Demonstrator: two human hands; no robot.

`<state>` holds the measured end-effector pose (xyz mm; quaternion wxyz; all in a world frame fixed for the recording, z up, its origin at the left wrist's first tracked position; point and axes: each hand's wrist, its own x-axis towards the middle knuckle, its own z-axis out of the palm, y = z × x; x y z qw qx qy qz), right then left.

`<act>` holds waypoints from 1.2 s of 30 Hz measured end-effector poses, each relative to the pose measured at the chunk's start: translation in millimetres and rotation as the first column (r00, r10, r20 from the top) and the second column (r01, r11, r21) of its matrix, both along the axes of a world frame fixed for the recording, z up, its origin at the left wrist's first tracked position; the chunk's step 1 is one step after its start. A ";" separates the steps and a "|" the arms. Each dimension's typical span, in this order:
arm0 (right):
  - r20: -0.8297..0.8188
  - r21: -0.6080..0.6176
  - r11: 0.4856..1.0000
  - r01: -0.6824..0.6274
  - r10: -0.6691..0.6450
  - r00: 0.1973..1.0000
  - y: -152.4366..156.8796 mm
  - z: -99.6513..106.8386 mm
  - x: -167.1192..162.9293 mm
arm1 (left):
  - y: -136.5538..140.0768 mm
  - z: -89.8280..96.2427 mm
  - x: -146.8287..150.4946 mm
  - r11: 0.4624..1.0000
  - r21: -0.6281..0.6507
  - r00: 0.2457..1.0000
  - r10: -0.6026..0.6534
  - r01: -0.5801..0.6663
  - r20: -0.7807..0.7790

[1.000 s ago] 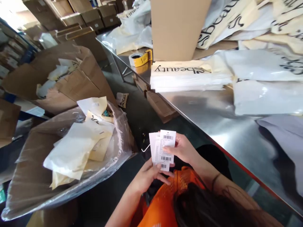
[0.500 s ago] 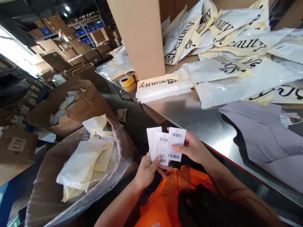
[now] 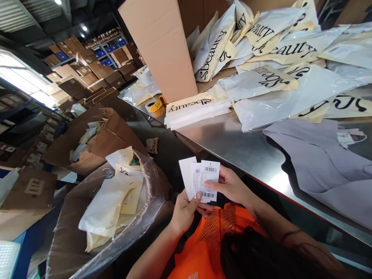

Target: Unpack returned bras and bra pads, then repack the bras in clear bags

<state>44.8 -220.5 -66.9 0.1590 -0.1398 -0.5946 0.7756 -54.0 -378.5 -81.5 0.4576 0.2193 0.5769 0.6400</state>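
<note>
My left hand pinches a fanned pair of white paper tags at their lower edge, thumb on top. Between thumb and fingers, my right hand grips the right side of another white barcode tag, which overlaps the ones on the left. Printed lines and barcodes face up; the small text is too fine to read. Both hands are just off the table's near edge, in front of an orange vest. A folded lilac garment with a tag on it lies on the metal table, right of my hands.
On the metal table lie a stack of printed mailer bags, a heap of filled mailers, a tall cardboard box and a yellow tape roll. A plastic-lined carton holding packages stands at left.
The right-hand tag has moved left and now covers more of the left-hand tags. The view has shifted slightly, so the table things appear further left.
</note>
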 end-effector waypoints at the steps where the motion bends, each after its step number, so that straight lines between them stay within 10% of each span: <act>1: 0.004 0.001 1.000 0.001 -0.001 1.000 0.5 -0.9 -0.1 | -0.1 -1.3 0.3 1.000 -0.004 1.000 0.012 -0.012 -0.005; 7: 0.009 0.088 0.992 0.088 -0.089 0.996 0.7 -12.6 -3.9 | -2.4 -13.8 -2.0 0.996 -0.034 0.977 0.069 -0.078 -0.203; 14: -0.265 0.063 0.950 0.307 -0.281 0.922 -0.8 -20.5 -6.5 | -9.2 -27.8 -21.1 0.992 0.047 0.766 0.121 -0.118 -0.631; 21: -0.374 -0.012 0.945 0.326 -0.307 0.875 4.5 -23.3 -1.3 | -18.9 -29.7 -51.4 0.959 0.271 0.113 0.260 0.089 -0.959; 32: -0.293 -0.025 0.956 0.293 -0.287 0.912 1.7 -24.5 -3.0 | -53.3 -19.7 -83.3 0.970 0.120 0.011 0.125 -0.210 -0.992; 36: -0.279 -0.068 0.920 0.387 -0.390 0.878 9.2 -27.3 2.7 | -83.0 -23.5 -128.4 0.705 0.050 0.086 0.156 -0.707 -0.984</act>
